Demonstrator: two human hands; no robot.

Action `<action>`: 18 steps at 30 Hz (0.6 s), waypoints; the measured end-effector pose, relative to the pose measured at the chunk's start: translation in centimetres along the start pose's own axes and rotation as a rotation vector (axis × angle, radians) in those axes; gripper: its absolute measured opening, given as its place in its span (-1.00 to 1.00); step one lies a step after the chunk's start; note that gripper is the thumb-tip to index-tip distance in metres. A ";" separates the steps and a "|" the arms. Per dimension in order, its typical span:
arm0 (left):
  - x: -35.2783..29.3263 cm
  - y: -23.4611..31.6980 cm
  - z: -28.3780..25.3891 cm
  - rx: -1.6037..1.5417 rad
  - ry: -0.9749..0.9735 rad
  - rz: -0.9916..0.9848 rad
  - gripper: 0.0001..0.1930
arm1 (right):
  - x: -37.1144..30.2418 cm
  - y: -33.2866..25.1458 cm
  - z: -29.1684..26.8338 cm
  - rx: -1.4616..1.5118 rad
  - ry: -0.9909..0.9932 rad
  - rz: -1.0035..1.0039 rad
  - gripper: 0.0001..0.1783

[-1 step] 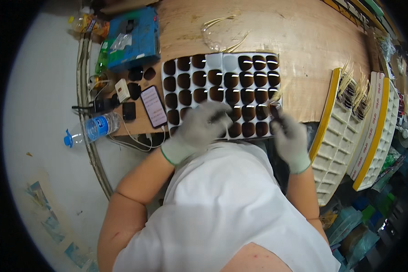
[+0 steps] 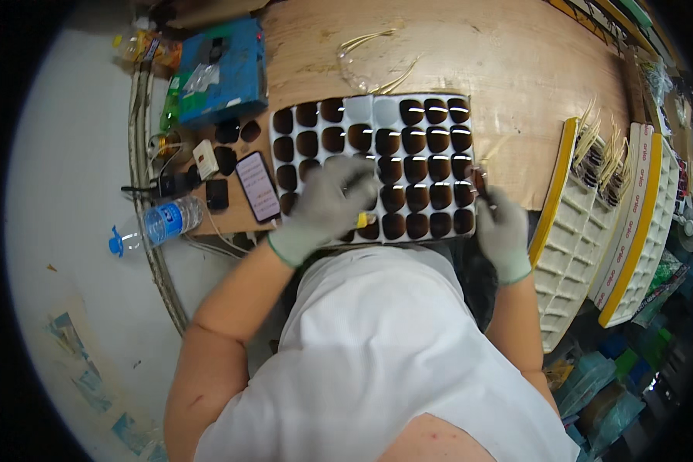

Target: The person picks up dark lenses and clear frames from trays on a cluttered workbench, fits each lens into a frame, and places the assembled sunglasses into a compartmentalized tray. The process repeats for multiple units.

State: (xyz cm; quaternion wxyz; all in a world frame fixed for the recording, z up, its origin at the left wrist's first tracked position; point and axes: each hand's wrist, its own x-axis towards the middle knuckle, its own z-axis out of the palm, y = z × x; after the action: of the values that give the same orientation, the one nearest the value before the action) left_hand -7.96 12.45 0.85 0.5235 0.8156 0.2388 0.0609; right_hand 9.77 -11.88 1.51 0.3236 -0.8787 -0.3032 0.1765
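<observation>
Both hands wear pale grey gloves with green cuffs. My left hand (image 2: 327, 202) is over the lower left of a white sheet (image 2: 386, 112) set with rows of brown sunglass lenses (image 2: 415, 168). Its fingers are curled, and a small yellow object (image 2: 365, 220) shows beneath them; its kind is unclear. Off the sheet's right edge, my right hand (image 2: 503, 235) is closed on a pair of sunglasses (image 2: 480, 182), of which a brown lens and thin gold-coloured parts show. The fingers partly hide the sunglasses. Two places in the sheet's far row show no dark lens.
Gold-coloured spectacle frames (image 2: 362, 65) lie beyond the sheet. On the left are a phone (image 2: 257, 186), loose dark lenses (image 2: 228, 131), a blue box (image 2: 239, 85) and a water bottle (image 2: 169, 219). Cream divided trays (image 2: 566, 254) stand on the right, one holding sunglasses.
My left hand has shifted left and slightly farther over the sheet, and the yellow object now shows under it. My right hand has moved slightly right and away from me with the sunglasses.
</observation>
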 end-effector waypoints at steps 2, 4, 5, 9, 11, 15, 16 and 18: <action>7.8 -2.4 -0.5 0.129 0.127 -0.158 -0.64 | 2.5 7.7 -0.8 -0.210 0.011 0.149 -0.81; 16.8 -6.7 -0.5 0.298 0.307 -0.268 -0.61 | 4.9 13.1 -0.3 -0.287 -0.031 0.152 -0.81; 20.1 -8.9 -0.6 0.389 0.378 -0.304 -0.59 | 5.8 14.7 -0.2 -0.305 -0.101 0.161 -0.81; 25.4 -12.6 -0.6 0.501 0.216 -0.634 -0.62 | 7.3 15.0 -1.0 -0.311 -0.202 0.153 -0.74; 26.2 -14.0 -1.1 0.309 0.131 -0.619 -0.56 | 7.1 12.8 -2.0 -0.333 0.012 -0.029 -0.66; 25.3 -13.3 -0.5 0.039 0.361 -0.525 -0.54 | 6.3 8.5 -3.7 -0.132 0.138 -0.215 -0.76; 24.6 -11.7 -0.5 0.027 0.416 -0.526 -0.53 | 6.0 6.9 -4.1 -0.076 0.116 -0.275 -0.80; 24.0 -13.3 -1.6 0.046 0.585 -0.492 -0.51 | 5.7 2.8 -5.5 0.040 0.062 -0.419 -0.86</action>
State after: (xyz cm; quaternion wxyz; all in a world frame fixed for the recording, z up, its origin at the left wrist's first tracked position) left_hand 8.19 29.15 -13.79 0.4138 0.6936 0.5680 0.1581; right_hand 18.01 -12.46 2.96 0.3800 -0.7948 -0.4656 0.0844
